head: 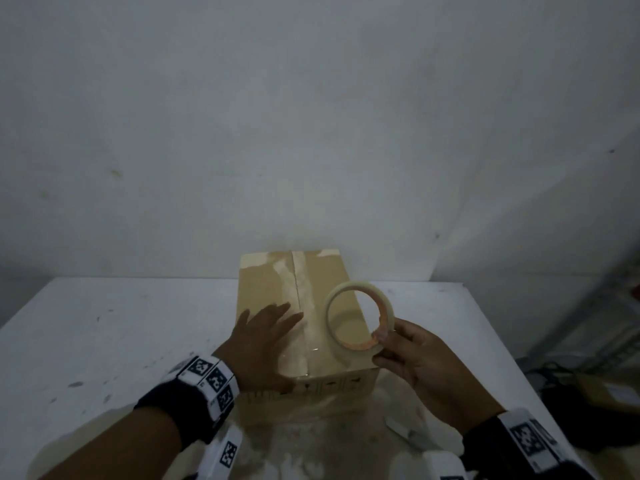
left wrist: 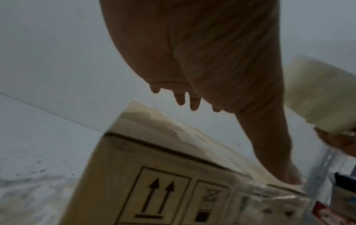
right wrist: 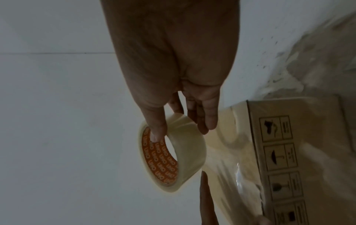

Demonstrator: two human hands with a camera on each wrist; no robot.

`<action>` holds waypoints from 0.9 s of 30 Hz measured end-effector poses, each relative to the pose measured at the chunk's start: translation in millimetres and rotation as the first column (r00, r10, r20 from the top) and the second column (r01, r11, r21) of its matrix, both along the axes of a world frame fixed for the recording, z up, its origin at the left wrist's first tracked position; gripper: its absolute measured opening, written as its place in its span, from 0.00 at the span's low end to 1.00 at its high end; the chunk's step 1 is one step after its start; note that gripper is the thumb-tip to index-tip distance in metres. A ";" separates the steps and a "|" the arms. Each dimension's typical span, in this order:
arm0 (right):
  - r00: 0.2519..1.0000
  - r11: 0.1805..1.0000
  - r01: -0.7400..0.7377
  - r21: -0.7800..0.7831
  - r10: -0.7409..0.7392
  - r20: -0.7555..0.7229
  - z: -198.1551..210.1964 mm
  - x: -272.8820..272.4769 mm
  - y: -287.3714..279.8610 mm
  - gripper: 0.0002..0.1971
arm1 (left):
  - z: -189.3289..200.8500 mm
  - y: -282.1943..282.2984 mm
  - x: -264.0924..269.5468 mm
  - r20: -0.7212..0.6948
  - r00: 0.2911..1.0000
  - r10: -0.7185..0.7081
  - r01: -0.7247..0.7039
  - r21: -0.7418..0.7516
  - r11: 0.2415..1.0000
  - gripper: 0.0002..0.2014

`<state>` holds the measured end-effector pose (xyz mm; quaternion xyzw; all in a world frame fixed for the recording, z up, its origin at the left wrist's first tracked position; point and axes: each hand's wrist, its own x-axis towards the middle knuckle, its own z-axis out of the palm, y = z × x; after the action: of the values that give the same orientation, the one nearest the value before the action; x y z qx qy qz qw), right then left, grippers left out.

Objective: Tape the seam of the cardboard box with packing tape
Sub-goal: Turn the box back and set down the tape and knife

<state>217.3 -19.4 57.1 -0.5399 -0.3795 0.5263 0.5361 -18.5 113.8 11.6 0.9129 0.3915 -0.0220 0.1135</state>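
A brown cardboard box [head: 325, 275] stands on the white table, its top seam [head: 298, 289] running away from me under a strip of clear tape [head: 308, 327]. My left hand [head: 263, 337] lies flat on the box top left of the seam, fingers straight, thumb at the near edge [left wrist: 289, 178]. My right hand [head: 405, 355] holds a roll of clear packing tape [head: 360, 317] with an orange core above the box's right side, thumb inside the core [right wrist: 156, 135] and fingers outside. The box front [left wrist: 154, 197] shows printed handling symbols.
The white table [head: 114, 327] meets a plain wall behind the box. A small white object [head: 408, 436] lies on the table near my right wrist. Dark items and a metal rack [head: 609, 306] sit off the table's right edge.
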 end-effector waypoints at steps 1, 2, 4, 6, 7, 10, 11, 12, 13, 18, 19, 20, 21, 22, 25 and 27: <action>1.000 1.000 -0.004 -0.016 0.005 0.009 -2.8 9.2 1.5 0.16 | -5.0 4.9 6.0 -0.051 0.999 -0.018 0.021 0.059 0.998 0.56; 1.000 0.999 -0.011 -0.032 0.012 0.022 -5.2 18.0 3.1 0.14 | -10.9 10.1 10.4 -0.079 0.996 -0.031 0.039 0.097 0.994 0.57; 0.999 0.998 -0.027 -0.065 0.030 0.040 -8.4 33.7 6.1 0.13 | -21.3 17.2 14.3 -0.094 0.995 -0.035 0.043 0.089 0.995 0.56; 0.998 0.995 -0.050 -0.084 0.053 0.041 -11.9 47.8 8.9 0.13 | -31.2 18.6 13.6 -0.077 0.997 -0.005 0.008 0.050 0.999 0.53; 0.997 0.994 -0.060 -0.091 0.063 0.040 -13.8 53.8 10.2 0.13 | -35.5 18.2 12.4 -0.044 0.999 0.013 -0.011 0.048 0.999 0.52; 0.997 0.992 -0.079 -0.097 0.081 0.016 -20.7 68.5 13.4 0.16 | -36.4 13.9 13.7 -0.030 0.997 0.066 -0.065 0.039 0.997 0.55; 0.997 0.992 -0.081 -0.102 0.082 0.003 -23.8 72.0 14.2 0.18 | -34.6 11.7 15.6 -0.056 0.994 0.090 -0.088 0.030 0.996 0.58; 0.997 0.991 -0.083 -0.106 0.082 -0.011 -27.1 74.8 14.9 0.19 | -32.7 9.0 18.3 -0.073 0.990 0.121 -0.119 0.025 0.993 0.59; 0.997 0.991 -0.080 -0.109 0.077 -0.028 -30.8 77.3 15.5 0.20 | -31.2 5.9 21.5 -0.076 0.984 0.159 -0.158 0.024 0.987 0.60; 0.996 0.990 -0.041 -0.133 0.030 -0.084 -47.6 91.7 14.9 0.20 | -32.3 -10.6 42.4 -0.073 0.918 0.390 -0.391 -0.001 0.920 0.63; 0.996 0.990 -0.036 -0.137 0.024 -0.088 -51.4 94.3 14.0 0.19 | -33.3 -12.3 46.0 -0.081 0.898 0.432 -0.434 -0.008 0.901 0.63; 0.996 0.989 -0.025 -0.145 0.012 -0.091 -54.9 96.4 13.0 0.18 | -33.5 -13.5 49.9 -0.087 0.880 0.468 -0.470 -0.015 0.882 0.62; 0.996 0.987 -0.009 -0.159 -0.005 -0.090 -60.0 98.9 11.9 0.19 | -33.7 -14.2 53.7 -0.095 0.862 0.498 -0.502 -0.023 0.865 0.61; 0.996 0.983 0.009 -0.181 -0.026 -0.090 -66.9 101.3 10.7 0.20 | -33.7 -14.7 57.3 -0.103 0.844 0.526 -0.531 -0.033 0.847 0.60; 0.988 0.963 0.078 -0.257 -0.109 -0.111 -88.6 104.7 9.0 0.25 | -30.7 -11.8 70.2 -0.080 0.775 0.627 -0.632 -0.097 0.769 0.57; 0.979 0.950 0.101 -0.296 -0.148 -0.140 -100.1 103.8 10.7 0.16 | -27.3 -6.6 84.1 -0.044 0.733 0.679 -0.677 -0.149 0.721 0.54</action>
<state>321.1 -8.7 -43.0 -0.5908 -0.2198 0.5828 0.5129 65.6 107.2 -15.7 0.6950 0.6943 -0.0031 0.1869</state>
